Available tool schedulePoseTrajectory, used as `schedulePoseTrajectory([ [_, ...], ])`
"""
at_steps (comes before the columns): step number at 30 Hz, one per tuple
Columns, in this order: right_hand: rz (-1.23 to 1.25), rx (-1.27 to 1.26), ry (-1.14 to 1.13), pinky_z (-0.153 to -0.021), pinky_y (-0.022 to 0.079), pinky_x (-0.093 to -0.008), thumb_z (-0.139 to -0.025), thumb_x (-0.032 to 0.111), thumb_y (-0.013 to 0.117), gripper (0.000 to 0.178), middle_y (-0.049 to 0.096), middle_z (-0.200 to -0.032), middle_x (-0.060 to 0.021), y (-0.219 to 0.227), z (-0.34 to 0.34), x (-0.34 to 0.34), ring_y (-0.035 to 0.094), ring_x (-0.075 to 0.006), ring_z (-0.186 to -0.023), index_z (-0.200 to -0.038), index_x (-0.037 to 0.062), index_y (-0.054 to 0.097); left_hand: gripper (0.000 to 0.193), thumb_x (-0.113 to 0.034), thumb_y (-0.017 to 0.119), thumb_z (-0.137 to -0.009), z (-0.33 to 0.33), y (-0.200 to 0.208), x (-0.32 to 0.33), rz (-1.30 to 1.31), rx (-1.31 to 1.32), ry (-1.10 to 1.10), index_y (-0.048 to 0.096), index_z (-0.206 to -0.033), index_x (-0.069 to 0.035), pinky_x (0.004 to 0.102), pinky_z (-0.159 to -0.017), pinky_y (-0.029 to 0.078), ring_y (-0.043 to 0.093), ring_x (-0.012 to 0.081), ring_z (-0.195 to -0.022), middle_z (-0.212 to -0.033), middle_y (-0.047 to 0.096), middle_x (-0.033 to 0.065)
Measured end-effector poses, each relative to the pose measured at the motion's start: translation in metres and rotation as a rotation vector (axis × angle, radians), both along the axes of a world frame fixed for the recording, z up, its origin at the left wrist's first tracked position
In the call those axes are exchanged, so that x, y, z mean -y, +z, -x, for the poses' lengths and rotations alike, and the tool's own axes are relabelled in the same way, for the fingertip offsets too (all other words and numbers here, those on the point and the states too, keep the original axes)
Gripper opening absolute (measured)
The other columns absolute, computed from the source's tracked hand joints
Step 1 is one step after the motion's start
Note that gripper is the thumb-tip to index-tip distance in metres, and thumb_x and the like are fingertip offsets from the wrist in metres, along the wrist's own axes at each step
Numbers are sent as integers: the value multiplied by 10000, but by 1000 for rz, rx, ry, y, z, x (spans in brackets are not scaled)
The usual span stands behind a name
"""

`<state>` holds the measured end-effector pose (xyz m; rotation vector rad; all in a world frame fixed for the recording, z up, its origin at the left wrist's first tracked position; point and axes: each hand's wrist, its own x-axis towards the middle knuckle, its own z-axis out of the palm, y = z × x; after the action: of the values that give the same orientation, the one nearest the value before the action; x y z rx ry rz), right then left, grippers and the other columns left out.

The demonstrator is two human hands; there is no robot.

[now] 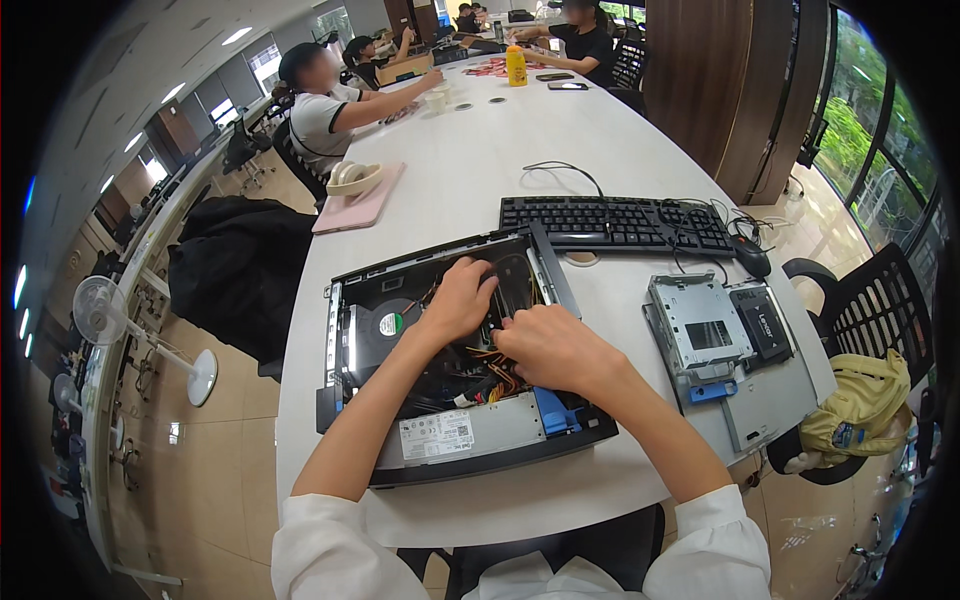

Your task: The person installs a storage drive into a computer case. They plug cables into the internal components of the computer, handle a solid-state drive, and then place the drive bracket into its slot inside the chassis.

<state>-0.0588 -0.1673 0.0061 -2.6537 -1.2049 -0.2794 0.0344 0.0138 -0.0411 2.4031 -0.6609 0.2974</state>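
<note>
One open desktop computer case (pixel 500 459): left hand (pixel 462 297) and right hand (pixel 555 345) curled at its interior, anything gripped indeterminable, loose wires (pixel 497 388) best kept unsnagged.

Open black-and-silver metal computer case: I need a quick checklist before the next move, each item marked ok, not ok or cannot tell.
1. Open black-and-silver metal computer case lying flat on the long white table: ok.
2. Left hand inside the case, its grip on a part: cannot tell, contact hidden.
3. Right hand inside the case, its grip on a part: cannot tell, fingers cover it.
4. Thin yellow and black wires well clear of the right hand: not ok, they lie close beside it.
5. Silver box-shaped metal bracket outside the case: ok, to its right.
</note>
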Motion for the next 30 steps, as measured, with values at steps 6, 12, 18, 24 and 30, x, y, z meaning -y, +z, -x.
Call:
schedulePoseTrajectory([
  [6, 4, -38, -21, -672, 538, -421, -711, 43, 702, 58, 660, -762, -150, 0, -1, -2, 677, -327, -751, -748, 26, 661, 318, -220, 579, -942, -5, 1, -2, -69, -102, 11, 652, -1126, 28, 439, -935, 466, 602, 411, -1059, -1099, 650, 244],
  [12, 7, -30, -10, -648, 525, -422, -689, 28, 690, 37, 656, -739, -154, -1, -3, -2, 676, -333, -729, -714, 48, 671, 319, -231, 600, -919, -8, 3, -5, 15, -222, 25, 670, -1119, 8, 447, -965, 461, 598, 412, -1096, -1124, 643, 257],
  [18, 52, -32, -27, -636, 522, -422, -676, 42, 700, 32, 663, -717, -145, 4, -3, -4, 678, -326, -708, -682, 52, 670, 344, -240, 610, -915, -8, 4, -5, 74, -300, 40, 670, -1154, 1, 447, -970, 462, 597, 410, -1115, -1147, 645, 246],
  [24, 35, -29, -44, -645, 534, -416, -669, 26, 699, 31, 668, -721, -156, 3, -2, -5, 680, -331, -710, -683, 36, 673, 356, -260, 514, -976, -9, -15, 5, -14, -105, 56, 621, -1175, 15, 435, -943, 457, 598, 373, -1064, -1144, 627, 217],
  [30, 34, -59, -49, -669, 546, -422, -678, 23, 708, 40, 666, -728, -173, 2, -2, -2, 683, -340, -728, -696, 15, 674, 389, -286, 399, -1007, 0, -11, 19, -153, -134, 127, 600, -1214, -26, 517, -1010, 384, 517, 437, -1120, -1242, 557, 224],
])
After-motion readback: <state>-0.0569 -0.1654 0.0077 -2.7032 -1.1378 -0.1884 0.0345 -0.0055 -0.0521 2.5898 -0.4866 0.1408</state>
